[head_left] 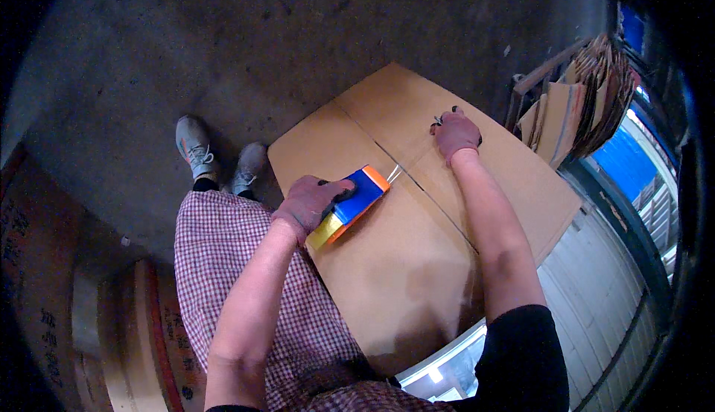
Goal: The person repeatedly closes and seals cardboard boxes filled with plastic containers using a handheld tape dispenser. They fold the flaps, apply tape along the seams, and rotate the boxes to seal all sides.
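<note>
To the left of the left hand, printed sacks or cartons (pixel 45 278) are seen at the picture's edge, and beyond that hand a pair of grey shoes (pixel 216 160) stands on the concrete floor (pixel 246 47), above a checked garment (pixel 246 263) covering the legs. The left hand (pixel 309 205), gloved, is closed around a blue, orange and yellow tape dispenser (pixel 351 205), which is pressed onto the top of a flat brown cardboard box (pixel 395 278) just beside the centre seam (pixel 417 188). A short length of clear tape (pixel 393 173) is stretched from the dispenser's far end toward the seam. To the right of it, across the seam and a little farther off, the right hand (pixel 456 135), also gloved, is laid on the cardboard, fingers curled; whether anything is held in it cannot be told, though something small and dark shows at the fingertips. The flaps are already folded shut and meet along the seam. It is judged that taping has been begun near the far end, while the stretch of seam nearer the body appears untaped and is left to be covered. Right of the right hand, flattened cartons (pixel 588 92) are stacked upright in a rack, with a blue surface (pixel 625 159) beyond them.
</note>
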Action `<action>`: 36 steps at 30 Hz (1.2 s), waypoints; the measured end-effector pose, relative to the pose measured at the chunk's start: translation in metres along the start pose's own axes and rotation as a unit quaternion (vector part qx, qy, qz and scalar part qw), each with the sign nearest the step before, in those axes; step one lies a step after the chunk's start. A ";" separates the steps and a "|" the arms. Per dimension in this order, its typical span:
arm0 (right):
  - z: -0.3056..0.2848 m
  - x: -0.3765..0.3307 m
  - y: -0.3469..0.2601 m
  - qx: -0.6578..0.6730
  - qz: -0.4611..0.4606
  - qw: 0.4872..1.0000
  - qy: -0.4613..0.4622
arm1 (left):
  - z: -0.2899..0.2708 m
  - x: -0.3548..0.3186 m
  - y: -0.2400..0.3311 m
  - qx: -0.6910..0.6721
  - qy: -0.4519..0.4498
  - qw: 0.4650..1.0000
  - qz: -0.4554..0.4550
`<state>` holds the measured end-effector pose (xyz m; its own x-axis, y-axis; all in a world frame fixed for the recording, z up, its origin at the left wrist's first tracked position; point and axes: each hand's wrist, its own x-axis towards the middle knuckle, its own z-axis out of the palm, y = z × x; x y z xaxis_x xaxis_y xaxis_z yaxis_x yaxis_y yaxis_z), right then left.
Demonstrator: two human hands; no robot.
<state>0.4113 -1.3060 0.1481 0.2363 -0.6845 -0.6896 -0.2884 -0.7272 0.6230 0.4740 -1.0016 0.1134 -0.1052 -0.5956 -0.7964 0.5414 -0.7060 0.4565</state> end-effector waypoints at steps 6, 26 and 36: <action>-0.023 0.024 0.041 0.068 0.058 0.994 0.060 | -0.005 -0.001 0.013 0.070 -0.042 0.997 -0.010; 0.003 0.000 0.013 0.840 0.125 0.432 -0.305 | -0.012 -0.002 0.009 0.050 -0.077 0.996 0.013; -0.064 -0.066 -0.048 0.547 0.007 0.735 -0.402 | -0.027 -0.007 0.029 0.103 -0.041 0.994 0.007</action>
<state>0.4686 -1.2289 0.1872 -0.2704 -0.1200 -0.9552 -0.9625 0.0563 0.2654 0.5135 -1.0076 0.1216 -0.1716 -0.6295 -0.7578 0.3613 -0.7558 0.5460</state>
